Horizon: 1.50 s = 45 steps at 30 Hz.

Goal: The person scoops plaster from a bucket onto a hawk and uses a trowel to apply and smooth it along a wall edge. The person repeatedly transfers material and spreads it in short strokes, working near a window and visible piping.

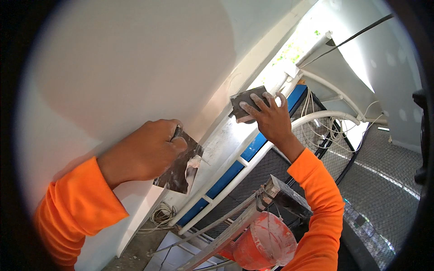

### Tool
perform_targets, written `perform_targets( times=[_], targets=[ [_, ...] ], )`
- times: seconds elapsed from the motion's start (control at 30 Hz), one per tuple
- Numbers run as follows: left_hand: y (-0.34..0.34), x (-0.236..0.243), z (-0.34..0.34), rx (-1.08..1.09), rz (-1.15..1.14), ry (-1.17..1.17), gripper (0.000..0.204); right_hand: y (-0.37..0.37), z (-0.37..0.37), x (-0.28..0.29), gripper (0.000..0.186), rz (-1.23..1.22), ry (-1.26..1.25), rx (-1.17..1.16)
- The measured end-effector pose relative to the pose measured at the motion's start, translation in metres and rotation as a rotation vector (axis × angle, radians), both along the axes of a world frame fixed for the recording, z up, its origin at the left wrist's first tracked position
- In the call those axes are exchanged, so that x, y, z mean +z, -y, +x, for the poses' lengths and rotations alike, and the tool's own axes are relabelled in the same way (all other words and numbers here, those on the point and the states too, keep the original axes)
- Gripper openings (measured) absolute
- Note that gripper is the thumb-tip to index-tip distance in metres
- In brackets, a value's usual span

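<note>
My left hand [144, 151] grips a dark metal hawk plate [181, 169] by its handle, held against the white wall [126, 67]; a small dab of white plaster [194, 161] sits on the plate's edge. My right hand [270, 118] presses a dark flat trowel [246, 101] with spread fingers against the wall's lower white edge. Both arms wear orange sleeves.
Below hangs an orange bucket [264, 241] smeared with white plaster, on a ladder or scaffold top [271, 194]. White pipe railing [325, 117], blue panels [226, 178], wire mesh [384, 180] and loose cords [160, 217] lie beneath. A black cable [357, 34] crosses the upper right.
</note>
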<state>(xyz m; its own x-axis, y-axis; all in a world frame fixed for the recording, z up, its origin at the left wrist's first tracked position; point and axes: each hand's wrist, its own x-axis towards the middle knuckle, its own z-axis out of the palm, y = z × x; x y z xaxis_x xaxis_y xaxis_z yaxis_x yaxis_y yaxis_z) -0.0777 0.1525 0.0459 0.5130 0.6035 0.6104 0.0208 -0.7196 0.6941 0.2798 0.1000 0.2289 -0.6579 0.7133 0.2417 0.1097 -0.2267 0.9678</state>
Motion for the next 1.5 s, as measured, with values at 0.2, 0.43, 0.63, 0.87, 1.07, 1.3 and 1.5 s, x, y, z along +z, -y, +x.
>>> perform_targets(
  times=[0.2, 0.43, 0.63, 0.87, 1.07, 1.3, 1.5],
  targets=[
    [0.008, 0.007, -0.005, -0.018, -0.093, -0.041, 0.030, -0.031, -0.029, 0.015, 0.066, 0.247, -0.153, 0.068],
    [0.007, 0.007, -0.004, 0.017, -0.016, -0.065, 0.031, -0.057, -0.039, -0.033, 0.046, 0.151, -0.187, 0.068],
    [0.003, 0.001, 0.000, 0.034, 0.037, -0.062, 0.030, -0.038, -0.053, -0.074, 0.045, -0.021, -0.243, 0.005],
    [0.002, -0.002, 0.001, -0.009, -0.015, -0.043, 0.032, -0.061, -0.045, -0.016, 0.050, 0.247, -0.202, 0.048],
    [0.004, -0.002, 0.000, -0.018, -0.013, -0.034, 0.032, -0.077, -0.044, -0.021, 0.052, 0.251, -0.214, -0.016],
    [0.003, -0.001, 0.001, 0.025, 0.055, -0.049, 0.029, -0.082, -0.040, -0.055, 0.052, 0.251, -0.154, 0.003],
    [0.006, 0.005, -0.002, 0.000, -0.039, -0.060, 0.027, -0.083, -0.042, -0.088, 0.055, 0.215, -0.160, -0.050]
  ],
)
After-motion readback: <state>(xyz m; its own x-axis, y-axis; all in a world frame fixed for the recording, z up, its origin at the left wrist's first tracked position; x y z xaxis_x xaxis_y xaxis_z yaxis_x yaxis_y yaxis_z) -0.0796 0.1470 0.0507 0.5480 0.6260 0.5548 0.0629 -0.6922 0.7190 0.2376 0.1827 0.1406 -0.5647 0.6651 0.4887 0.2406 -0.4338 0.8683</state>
